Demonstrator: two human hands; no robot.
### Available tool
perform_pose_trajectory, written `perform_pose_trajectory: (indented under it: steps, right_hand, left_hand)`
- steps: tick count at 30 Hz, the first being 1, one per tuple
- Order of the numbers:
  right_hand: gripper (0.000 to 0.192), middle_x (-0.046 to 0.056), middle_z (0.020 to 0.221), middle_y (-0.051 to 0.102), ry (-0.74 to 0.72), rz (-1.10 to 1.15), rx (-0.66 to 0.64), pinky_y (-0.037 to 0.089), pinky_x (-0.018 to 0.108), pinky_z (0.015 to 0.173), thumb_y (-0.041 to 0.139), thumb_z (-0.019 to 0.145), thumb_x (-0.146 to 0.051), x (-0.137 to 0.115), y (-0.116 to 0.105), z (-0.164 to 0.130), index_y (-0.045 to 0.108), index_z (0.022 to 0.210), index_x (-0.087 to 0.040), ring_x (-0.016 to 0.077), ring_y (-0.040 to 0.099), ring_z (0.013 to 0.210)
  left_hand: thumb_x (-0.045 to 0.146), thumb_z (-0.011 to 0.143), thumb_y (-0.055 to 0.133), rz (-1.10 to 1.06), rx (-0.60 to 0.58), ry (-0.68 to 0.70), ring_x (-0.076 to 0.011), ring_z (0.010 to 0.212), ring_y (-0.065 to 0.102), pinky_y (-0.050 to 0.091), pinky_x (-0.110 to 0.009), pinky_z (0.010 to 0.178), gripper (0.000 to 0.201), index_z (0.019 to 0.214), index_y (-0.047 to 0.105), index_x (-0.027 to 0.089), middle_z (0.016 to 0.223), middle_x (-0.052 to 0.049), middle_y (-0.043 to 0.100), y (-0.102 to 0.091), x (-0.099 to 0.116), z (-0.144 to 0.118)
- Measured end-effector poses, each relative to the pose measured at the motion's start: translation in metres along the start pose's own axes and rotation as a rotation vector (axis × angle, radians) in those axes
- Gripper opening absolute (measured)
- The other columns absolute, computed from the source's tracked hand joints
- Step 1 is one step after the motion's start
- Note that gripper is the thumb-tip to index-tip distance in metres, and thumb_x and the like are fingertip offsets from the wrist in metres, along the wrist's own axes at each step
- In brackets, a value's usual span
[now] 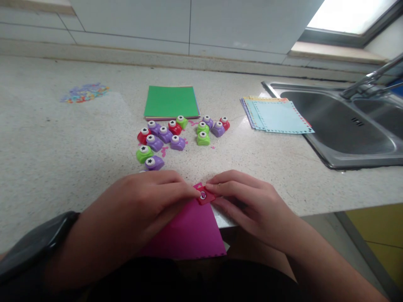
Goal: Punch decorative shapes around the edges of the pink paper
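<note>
A small red paper punch [204, 196] sits on the top edge of a magenta paper sheet [192, 233] at the counter's front edge. My left hand [138, 209] and my right hand [248, 201] pinch the punch from either side with their fingertips, and my left hand also rests on the sheet. Just beyond my hands lies a cluster of several purple, green and red punches [163, 136], with a smaller group of punches [211, 126] to its right.
A stack of coloured paper with a green top sheet [171, 102] lies behind the punches. Punched-edge sheets, light blue on top [278, 117], lie beside a steel sink [336, 126] and tap [371, 77]. Confetti [85, 92] is at far left on the speckled counter [56, 147].
</note>
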State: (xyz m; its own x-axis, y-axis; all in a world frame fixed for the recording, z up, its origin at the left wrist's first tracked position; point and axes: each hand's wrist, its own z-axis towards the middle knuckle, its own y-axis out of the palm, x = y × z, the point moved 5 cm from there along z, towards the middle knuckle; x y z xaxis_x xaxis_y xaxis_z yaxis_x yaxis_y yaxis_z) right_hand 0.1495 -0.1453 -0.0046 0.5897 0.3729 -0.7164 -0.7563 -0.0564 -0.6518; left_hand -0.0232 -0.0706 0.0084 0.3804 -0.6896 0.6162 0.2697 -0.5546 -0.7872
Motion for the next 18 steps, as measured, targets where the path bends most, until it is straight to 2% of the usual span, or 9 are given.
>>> perform_pose_trajectory:
  steps: [4,9,18]
  right_hand:
    - [0.022,0.006,0.118,0.07,-0.002,-0.027,0.007,0.055,0.027,0.095,0.062,0.095,-0.013,-0.0008,0.0002,-0.0022,0.068,0.116,-0.019,0.015,0.066,0.108]
    - [0.023,0.006,0.123,0.071,-0.023,-0.061,0.012,0.053,0.024,0.099,0.062,0.095,-0.012,-0.002,0.0011,-0.0049,0.069,0.116,-0.017,0.0138,0.066,0.112]
    - [0.017,0.006,0.117,0.073,-0.079,-0.067,0.055,0.058,0.028,0.092,0.061,0.096,-0.012,-0.005,0.0,-0.0008,0.07,0.109,-0.019,0.0157,0.069,0.106]
  left_hand:
    - [0.029,0.099,0.048,0.04,0.037,0.022,-0.0161,0.083,0.064,0.052,-0.025,0.075,0.027,0.104,0.074,0.027,0.096,-0.003,0.072,-0.0003,0.0036,0.0]
    - [0.031,0.099,0.051,0.073,0.063,-0.017,-0.0162,0.081,0.063,0.051,-0.025,0.073,0.023,0.1,0.074,0.027,0.093,-0.002,0.071,0.0016,0.0057,0.0014]
    - [0.031,0.101,0.047,0.063,0.067,-0.018,-0.015,0.079,0.061,0.049,-0.026,0.071,0.026,0.095,0.072,0.028,0.092,0.001,0.069,0.0043,0.0064,0.0005]
